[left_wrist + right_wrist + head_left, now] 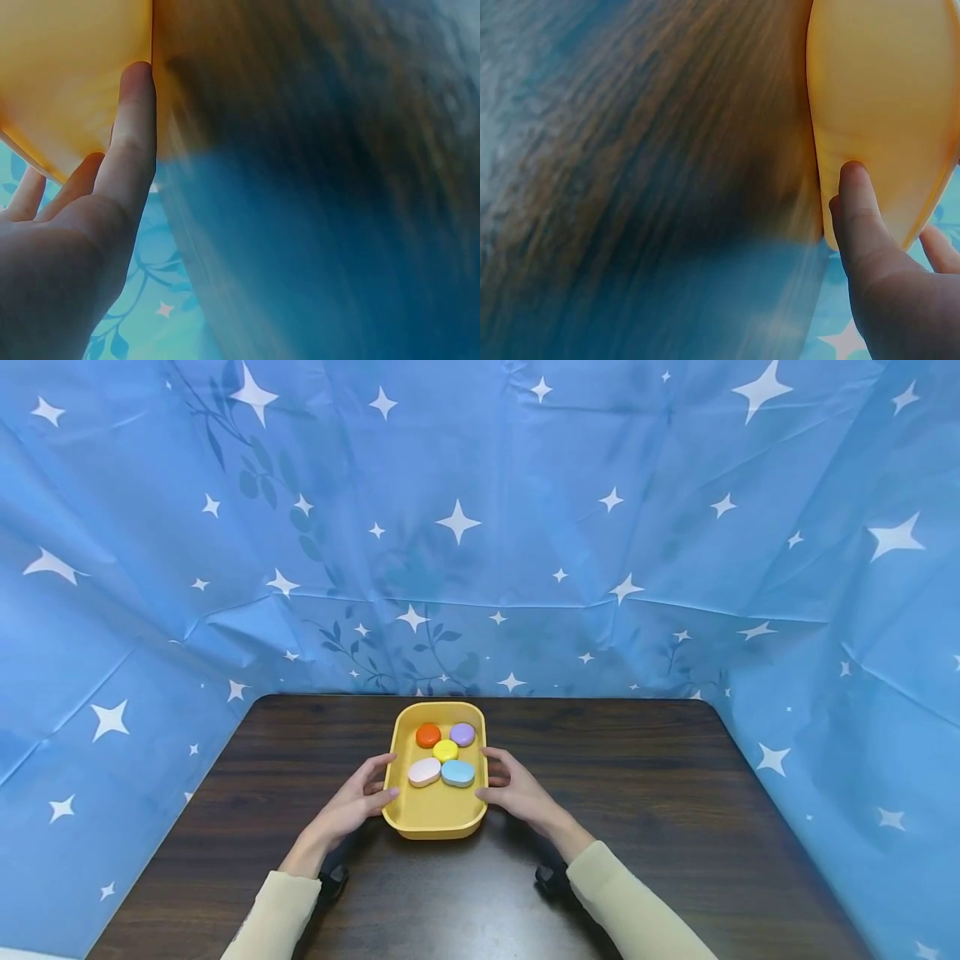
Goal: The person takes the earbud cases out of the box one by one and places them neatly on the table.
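A yellow rounded rectangular tray (pixel 435 817) sits on the table, left of its middle in the head view. Both hands hold it from opposite sides. My left hand (pixel 352 802) grips the left wall, thumb at the near part of the rim and index finger farther back. Mirroring it, my right hand (pixel 527 789) grips the right wall. In the tray lie a round orange piece (pixel 428 735), a round purple piece (pixel 462 734), a round yellow piece (pixel 446 751), a pale pink oval (pixel 424 772) and a light blue oval (pixel 457 773). The wrist views show fingers against the tray's outer wall.
The dark wood-grain table (pixel 637 793) spreads to both sides and in front of the tray. Behind it hangs a blue cloth (pixel 510 552) with white stars, which also runs along the left and right. Dark wrist straps show below the pale sleeves (pixel 637 906).
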`<state>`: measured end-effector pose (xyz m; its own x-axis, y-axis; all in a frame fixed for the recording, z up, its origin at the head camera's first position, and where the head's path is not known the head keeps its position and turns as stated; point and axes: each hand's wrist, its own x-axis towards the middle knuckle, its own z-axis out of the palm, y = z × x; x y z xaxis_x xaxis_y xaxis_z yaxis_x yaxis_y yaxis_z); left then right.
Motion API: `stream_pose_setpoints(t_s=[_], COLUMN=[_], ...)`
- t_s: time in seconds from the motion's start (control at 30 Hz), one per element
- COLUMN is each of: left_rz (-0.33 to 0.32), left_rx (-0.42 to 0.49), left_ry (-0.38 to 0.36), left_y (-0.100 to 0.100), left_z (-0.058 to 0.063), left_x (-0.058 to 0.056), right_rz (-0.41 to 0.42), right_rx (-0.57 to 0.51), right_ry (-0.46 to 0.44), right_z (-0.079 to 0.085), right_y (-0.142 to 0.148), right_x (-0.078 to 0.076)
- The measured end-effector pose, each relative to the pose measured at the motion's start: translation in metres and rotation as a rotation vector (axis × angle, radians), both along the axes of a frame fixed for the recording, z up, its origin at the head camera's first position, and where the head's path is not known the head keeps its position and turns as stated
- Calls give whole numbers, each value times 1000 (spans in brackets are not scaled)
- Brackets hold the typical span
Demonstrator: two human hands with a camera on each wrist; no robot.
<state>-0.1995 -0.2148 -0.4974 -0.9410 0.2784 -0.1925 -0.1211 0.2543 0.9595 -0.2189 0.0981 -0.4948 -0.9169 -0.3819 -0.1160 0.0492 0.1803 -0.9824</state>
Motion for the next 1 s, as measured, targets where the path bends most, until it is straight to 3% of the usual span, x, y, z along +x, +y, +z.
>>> stream_pose_setpoints(t_s=[0.4, 1.0], left_rz=[3, -31], left_rx=[-14, 9], left_ry=[-6, 14], left_y=[13, 31], left_z=[0, 0], left_x=[0, 4], right_rz=[7, -37], right_rx=[-35, 24], right_ry=[-19, -17], right_z=[0, 0], right_y=[12, 30], right_x=[7, 13])
